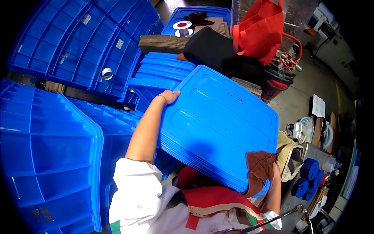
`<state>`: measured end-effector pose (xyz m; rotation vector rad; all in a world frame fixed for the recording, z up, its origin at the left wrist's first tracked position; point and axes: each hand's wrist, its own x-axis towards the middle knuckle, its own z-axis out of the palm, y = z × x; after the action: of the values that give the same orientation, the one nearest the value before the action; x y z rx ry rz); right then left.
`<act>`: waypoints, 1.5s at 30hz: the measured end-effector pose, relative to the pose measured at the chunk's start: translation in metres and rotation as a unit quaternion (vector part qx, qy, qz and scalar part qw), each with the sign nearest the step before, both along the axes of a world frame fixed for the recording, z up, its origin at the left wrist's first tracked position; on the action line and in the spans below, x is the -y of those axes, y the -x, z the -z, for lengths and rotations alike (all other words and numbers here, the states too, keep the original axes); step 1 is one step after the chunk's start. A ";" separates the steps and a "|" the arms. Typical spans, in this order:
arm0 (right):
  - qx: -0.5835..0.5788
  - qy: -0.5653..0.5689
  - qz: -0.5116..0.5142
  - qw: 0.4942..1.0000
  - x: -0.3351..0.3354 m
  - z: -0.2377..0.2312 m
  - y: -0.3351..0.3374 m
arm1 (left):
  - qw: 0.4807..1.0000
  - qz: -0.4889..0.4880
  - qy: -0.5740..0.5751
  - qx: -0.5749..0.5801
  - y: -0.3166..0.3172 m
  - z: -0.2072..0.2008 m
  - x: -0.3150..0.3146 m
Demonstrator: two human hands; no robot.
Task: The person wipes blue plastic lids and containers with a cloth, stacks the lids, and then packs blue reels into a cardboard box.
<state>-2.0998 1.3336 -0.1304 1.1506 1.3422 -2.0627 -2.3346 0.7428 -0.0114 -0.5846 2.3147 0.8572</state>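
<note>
A stack of blue plastic bin lids (218,117) is tilted in front of my body, its several layered rims showing along the near edge. My left hand (170,97) is closed on the far left edge of the stack, its fingertips over the top lid. At the near right corner my right hand (276,174) is closed on a brown cloth (259,169), which drapes over the lid's corner. Its fingers are partly hidden by the cloth, so whether they also grip the lids is unclear.
Large blue crates (50,144) stand on the left, with more stacked behind. More blue lids (165,66) lie beyond, near flattened cardboard (161,43), a spool (183,29), a black bag (212,48) and a red bag (260,33). A bench with blue discs (309,168) is at right.
</note>
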 end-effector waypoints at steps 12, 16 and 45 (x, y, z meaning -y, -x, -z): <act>-0.056 0.023 -0.056 0.997 0.094 -0.040 0.040 | 0.981 0.080 0.146 0.096 0.034 -0.050 0.077; -0.053 0.068 -0.067 0.994 0.128 -0.042 0.056 | 0.973 0.093 0.196 0.079 0.050 -0.071 0.109; -0.239 -0.186 -0.078 0.950 0.224 -0.034 0.095 | 0.870 0.154 -0.162 -0.440 -0.115 0.003 -0.157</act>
<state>-2.1949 1.1098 -0.0963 0.6554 2.0494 -2.1061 -2.2197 0.8993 -0.0148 0.4276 2.8045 1.5234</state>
